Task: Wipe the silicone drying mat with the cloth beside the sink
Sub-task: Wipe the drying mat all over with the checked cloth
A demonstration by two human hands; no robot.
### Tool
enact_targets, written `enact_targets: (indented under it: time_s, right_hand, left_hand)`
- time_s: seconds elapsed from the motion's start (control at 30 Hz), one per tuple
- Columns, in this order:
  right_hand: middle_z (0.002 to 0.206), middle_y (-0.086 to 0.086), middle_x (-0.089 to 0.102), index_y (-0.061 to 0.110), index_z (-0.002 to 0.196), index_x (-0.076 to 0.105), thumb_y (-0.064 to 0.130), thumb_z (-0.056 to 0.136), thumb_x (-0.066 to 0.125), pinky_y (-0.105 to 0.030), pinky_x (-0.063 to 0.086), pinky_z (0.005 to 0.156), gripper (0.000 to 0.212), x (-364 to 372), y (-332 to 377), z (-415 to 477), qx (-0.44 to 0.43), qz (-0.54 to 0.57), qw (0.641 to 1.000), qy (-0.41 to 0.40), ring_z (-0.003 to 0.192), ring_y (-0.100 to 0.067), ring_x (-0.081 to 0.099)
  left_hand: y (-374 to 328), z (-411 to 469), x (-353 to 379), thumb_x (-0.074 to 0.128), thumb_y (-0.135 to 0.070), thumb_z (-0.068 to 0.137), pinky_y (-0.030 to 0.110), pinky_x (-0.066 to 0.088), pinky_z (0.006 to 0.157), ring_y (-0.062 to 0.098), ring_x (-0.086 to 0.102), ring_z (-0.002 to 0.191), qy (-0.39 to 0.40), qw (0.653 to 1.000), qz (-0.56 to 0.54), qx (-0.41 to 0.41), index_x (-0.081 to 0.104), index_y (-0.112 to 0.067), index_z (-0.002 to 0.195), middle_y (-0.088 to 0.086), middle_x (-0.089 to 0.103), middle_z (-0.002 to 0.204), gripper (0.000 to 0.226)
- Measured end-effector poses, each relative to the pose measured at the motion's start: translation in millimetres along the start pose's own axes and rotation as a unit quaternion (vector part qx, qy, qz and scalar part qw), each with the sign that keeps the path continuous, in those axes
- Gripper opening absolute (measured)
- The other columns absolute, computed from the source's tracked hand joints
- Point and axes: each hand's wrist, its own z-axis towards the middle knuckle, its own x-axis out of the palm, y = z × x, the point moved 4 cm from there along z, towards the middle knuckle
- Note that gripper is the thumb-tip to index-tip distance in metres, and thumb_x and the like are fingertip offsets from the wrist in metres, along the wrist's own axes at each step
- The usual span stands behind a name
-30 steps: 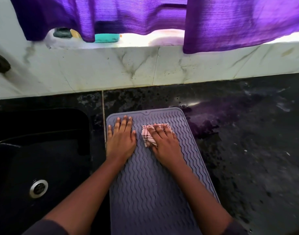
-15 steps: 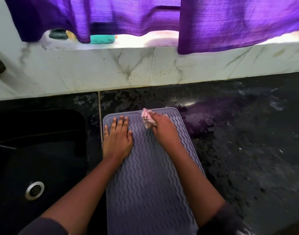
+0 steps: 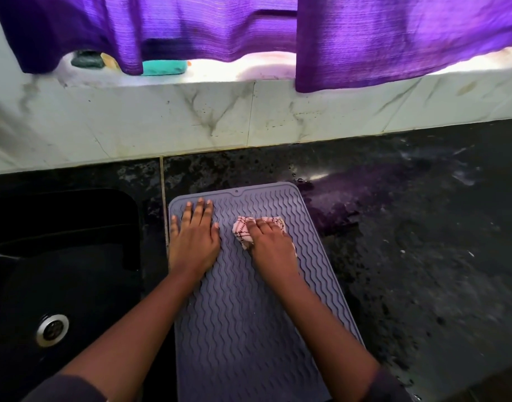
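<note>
Right hand (image 3: 270,242) clutching the cloth (image 3: 243,231) has slid nearer from the mat (image 3: 243,329)'s far edge; the flat left hand (image 3: 193,239) pins it beside the sink (image 3: 60,256).

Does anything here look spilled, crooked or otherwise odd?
Yes, small things: water droplets sit on the black speckled stone counter just past the far right corner of the grey wavy-ribbed silicone mat, and pale wet smears streak the counter further right.

the right hand (image 3: 270,245) hides most of the cloth (image 3: 241,230); the mat (image 3: 243,329) runs off the bottom edge.
</note>
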Motion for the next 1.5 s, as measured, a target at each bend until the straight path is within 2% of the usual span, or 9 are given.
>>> enact_targets:
  time_s: [0.13, 0.27, 0.57, 0.77, 0.9, 1.1, 1.23, 1.33, 1.5]
  right_hand:
    - [0.125, -0.010, 0.059, 0.015, 0.128, 0.053, 0.014, 0.090, 0.050, -0.039, 0.045, 0.091, 0.038, -21, -4, 18, 0.002, 0.033, 0.999, 0.018, 0.112, -0.028, 0.054]
    - [0.139, -0.005, 0.047, 0.020, 0.138, 0.041, 0.017, 0.094, 0.046, -0.044, 0.038, 0.097, 0.044, -22, 7, 40, 0.001, 0.026, 0.999, -0.046, 0.126, -0.028, 0.041]
    - [0.145, -0.006, 0.041, 0.018, 0.142, 0.032, 0.023, 0.096, 0.044, -0.046, 0.033, 0.104, 0.048, -3, 3, -2, 0.005, 0.003, 1.000, -0.010, 0.132, -0.027, 0.035]
    - [0.132, -0.007, 0.050, 0.014, 0.134, 0.042, 0.016, 0.095, 0.040, -0.045, 0.042, 0.090, 0.039, -12, 16, 6, 0.020, -0.034, 0.999, -0.012, 0.120, -0.028, 0.045]
    - [0.119, -0.009, 0.061, 0.016, 0.124, 0.056, 0.015, 0.090, 0.051, -0.039, 0.046, 0.085, 0.034, -32, 5, 35, 0.039, -0.007, 0.997, 0.070, 0.109, -0.029, 0.055]
    - [0.140, -0.007, 0.044, 0.018, 0.139, 0.039, 0.017, 0.095, 0.044, -0.046, 0.039, 0.097, 0.045, -21, 13, 36, 0.020, 0.007, 1.000, 0.000, 0.127, -0.029, 0.038]
    - [0.133, -0.009, 0.051, 0.016, 0.135, 0.044, 0.017, 0.092, 0.049, -0.044, 0.044, 0.095, 0.043, -16, 3, 11, -0.008, -0.005, 0.999, 0.042, 0.119, -0.029, 0.046]
    - [0.120, -0.008, 0.061, 0.019, 0.127, 0.053, 0.017, 0.091, 0.053, -0.039, 0.048, 0.091, 0.036, -28, -4, 16, 0.012, 0.071, 0.995, 0.071, 0.106, -0.024, 0.056]
    - [0.146, -0.010, 0.039, 0.016, 0.143, 0.033, 0.015, 0.096, 0.041, -0.047, 0.035, 0.102, 0.048, -24, 5, 34, 0.028, 0.018, 0.999, 0.002, 0.133, -0.030, 0.033]
  left_hand:
    - [-1, -1, -1, 0.028, -0.036, 0.098, 0.045, 0.004, 0.118, 0.020, 0.008, 0.147, 0.002, 1.000, 0.000, 0.001, 0.016, -0.021, 0.151, -0.001, 0.016, 0.159, 0.056]
    - [0, 0, 0, 0.026, -0.036, 0.098, 0.045, 0.004, 0.118, 0.019, 0.007, 0.147, 0.004, 1.000, 0.003, -0.002, 0.016, -0.022, 0.151, -0.002, 0.015, 0.159, 0.056]
    - [1, 0, 0, 0.027, -0.035, 0.098, 0.045, 0.004, 0.119, 0.019, 0.007, 0.147, 0.005, 1.000, 0.000, -0.002, 0.015, -0.021, 0.151, -0.002, 0.015, 0.159, 0.056]
    - [0, -1, 1, 0.025, -0.035, 0.098, 0.045, 0.003, 0.118, 0.019, 0.006, 0.147, 0.005, 1.000, 0.008, -0.004, 0.013, -0.022, 0.151, -0.003, 0.013, 0.159, 0.056]
    - [0, -1, 0, 0.026, -0.035, 0.099, 0.045, 0.003, 0.118, 0.019, 0.007, 0.147, 0.006, 1.000, 0.001, 0.002, 0.015, -0.021, 0.151, -0.002, 0.014, 0.159, 0.056]
    - [0, -1, 1, 0.024, -0.036, 0.099, 0.044, 0.003, 0.119, 0.019, 0.005, 0.147, 0.011, 1.000, 0.005, -0.002, 0.013, -0.021, 0.151, -0.002, 0.013, 0.160, 0.056]
    - [0, 0, 0, 0.026, -0.036, 0.099, 0.044, 0.003, 0.118, 0.019, 0.006, 0.147, 0.007, 1.000, 0.003, -0.002, 0.014, -0.022, 0.151, -0.002, 0.013, 0.159, 0.056]
    - [0, 0, 0, 0.025, -0.036, 0.099, 0.044, 0.002, 0.118, 0.019, 0.005, 0.147, 0.008, 1.000, 0.001, 0.000, 0.013, -0.022, 0.151, -0.002, 0.013, 0.160, 0.056]
    - [0, 0, 1, 0.026, -0.036, 0.098, 0.045, 0.003, 0.118, 0.019, 0.006, 0.147, 0.004, 1.000, 0.003, -0.003, 0.014, -0.022, 0.151, -0.002, 0.014, 0.159, 0.056]
